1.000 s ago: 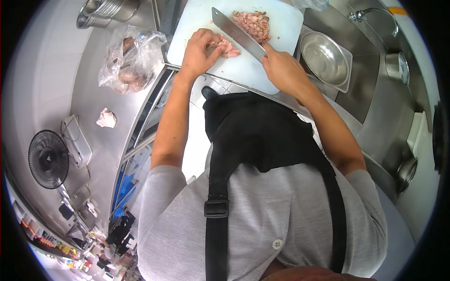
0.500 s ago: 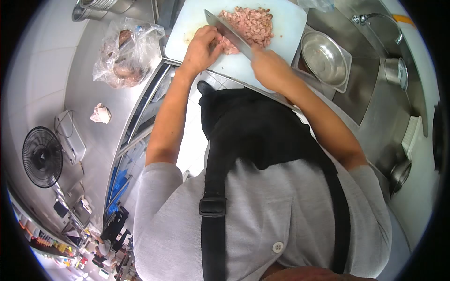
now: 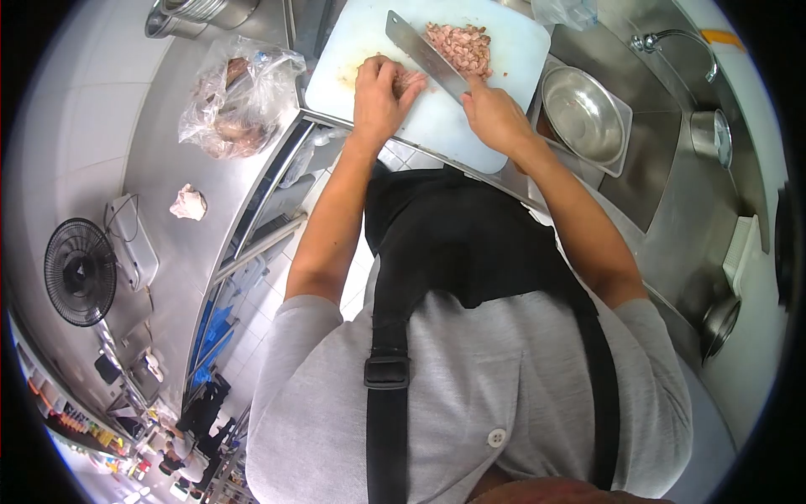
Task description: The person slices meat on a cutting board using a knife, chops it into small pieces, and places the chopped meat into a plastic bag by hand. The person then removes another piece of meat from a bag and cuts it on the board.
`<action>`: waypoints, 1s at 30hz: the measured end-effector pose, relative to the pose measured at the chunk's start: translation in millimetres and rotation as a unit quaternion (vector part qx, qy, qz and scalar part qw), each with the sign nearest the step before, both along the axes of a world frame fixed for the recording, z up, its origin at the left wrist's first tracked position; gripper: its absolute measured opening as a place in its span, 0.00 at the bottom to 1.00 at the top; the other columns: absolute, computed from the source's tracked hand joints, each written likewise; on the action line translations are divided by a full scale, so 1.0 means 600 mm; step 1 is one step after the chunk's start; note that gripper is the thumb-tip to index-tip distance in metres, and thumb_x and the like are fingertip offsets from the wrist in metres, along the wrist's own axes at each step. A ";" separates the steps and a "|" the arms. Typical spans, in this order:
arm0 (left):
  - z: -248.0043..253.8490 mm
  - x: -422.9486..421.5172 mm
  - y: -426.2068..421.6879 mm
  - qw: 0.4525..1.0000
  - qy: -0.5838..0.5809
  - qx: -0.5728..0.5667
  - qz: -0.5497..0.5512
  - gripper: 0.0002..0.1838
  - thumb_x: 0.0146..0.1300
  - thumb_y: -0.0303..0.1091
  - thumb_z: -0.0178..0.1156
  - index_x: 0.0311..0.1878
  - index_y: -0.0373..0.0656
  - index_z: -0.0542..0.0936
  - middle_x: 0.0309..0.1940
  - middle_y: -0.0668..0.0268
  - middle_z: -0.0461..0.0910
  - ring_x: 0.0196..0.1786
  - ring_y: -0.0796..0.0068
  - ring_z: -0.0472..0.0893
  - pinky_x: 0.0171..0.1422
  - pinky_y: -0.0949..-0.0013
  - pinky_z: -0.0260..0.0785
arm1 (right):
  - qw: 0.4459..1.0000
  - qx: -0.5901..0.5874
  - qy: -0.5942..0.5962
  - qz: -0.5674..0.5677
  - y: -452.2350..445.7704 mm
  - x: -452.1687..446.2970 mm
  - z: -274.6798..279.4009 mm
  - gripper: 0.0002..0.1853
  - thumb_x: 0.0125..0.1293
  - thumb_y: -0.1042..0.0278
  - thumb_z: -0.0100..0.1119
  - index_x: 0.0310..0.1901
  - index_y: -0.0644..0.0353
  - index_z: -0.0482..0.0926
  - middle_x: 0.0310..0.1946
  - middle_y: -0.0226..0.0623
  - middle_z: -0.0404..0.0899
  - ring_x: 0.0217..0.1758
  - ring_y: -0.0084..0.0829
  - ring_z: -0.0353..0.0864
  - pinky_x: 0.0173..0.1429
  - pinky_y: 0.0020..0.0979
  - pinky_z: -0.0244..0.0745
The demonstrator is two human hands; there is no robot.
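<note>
My right hand (image 3: 497,118) is wrapped round the handle of a cleaver (image 3: 426,55), whose broad blade points up and to the left over a white cutting board (image 3: 353,34). Along the blade's far side lies a heap of chopped pink meat (image 3: 462,50). My left hand (image 3: 382,99) rests on the board with curled fingers, pressing on a small piece of meat (image 3: 410,81) on the blade's near side. The palm partly hides that piece.
Left of the board, a clear plastic bag (image 3: 239,97) of meat lies on the steel counter, with a pale scrap (image 3: 189,202) and a fan (image 3: 81,271) nearer. On the right are a metal bowl (image 3: 579,105) in a tray and a sink with a tap (image 3: 672,38).
The blade has moved right and away from my left hand, and the chopped heap is pushed together on its far side. A gap now separates the heap from the held piece.
</note>
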State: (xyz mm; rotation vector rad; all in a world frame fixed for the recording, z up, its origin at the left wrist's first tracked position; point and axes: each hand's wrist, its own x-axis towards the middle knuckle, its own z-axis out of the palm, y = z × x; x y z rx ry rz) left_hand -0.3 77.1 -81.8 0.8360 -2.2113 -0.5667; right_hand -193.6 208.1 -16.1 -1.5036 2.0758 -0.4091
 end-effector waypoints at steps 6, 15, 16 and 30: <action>0.002 0.014 0.021 0.998 0.010 -0.052 -0.030 0.16 0.62 0.37 0.75 0.50 0.44 0.85 0.57 0.53 0.79 0.62 0.47 0.77 0.66 0.48 0.70 | 1.000 0.017 0.001 -0.004 0.007 0.010 0.024 0.17 0.82 0.65 0.50 0.62 0.69 0.75 0.41 0.64 0.88 0.47 0.65 0.88 0.55 0.63 0.80; 0.036 0.023 0.038 0.999 0.013 -0.034 -0.039 0.24 0.58 0.35 0.78 0.55 0.41 0.80 0.54 0.54 0.78 0.62 0.48 0.77 0.68 0.49 0.70 | 0.999 -0.050 0.002 0.000 0.011 0.034 0.070 0.14 0.82 0.64 0.50 0.56 0.68 0.75 0.38 0.64 0.87 0.46 0.66 0.88 0.53 0.64 0.79; 0.035 0.021 0.042 0.999 0.002 -0.033 -0.020 0.25 0.57 0.36 0.79 0.55 0.41 0.79 0.53 0.54 0.78 0.61 0.48 0.76 0.68 0.48 0.70 | 0.999 -0.033 0.001 0.001 0.006 0.041 0.069 0.14 0.82 0.64 0.50 0.56 0.68 0.75 0.38 0.64 0.87 0.46 0.66 0.88 0.53 0.64 0.79; 0.018 0.040 0.029 1.000 0.016 0.008 0.012 0.25 0.55 0.30 0.81 0.52 0.39 0.78 0.52 0.55 0.78 0.55 0.53 0.78 0.58 0.56 0.76 | 0.996 -0.092 -0.012 0.002 -0.009 0.060 0.081 0.15 0.83 0.64 0.52 0.57 0.69 0.76 0.35 0.63 0.87 0.43 0.67 0.87 0.49 0.64 0.78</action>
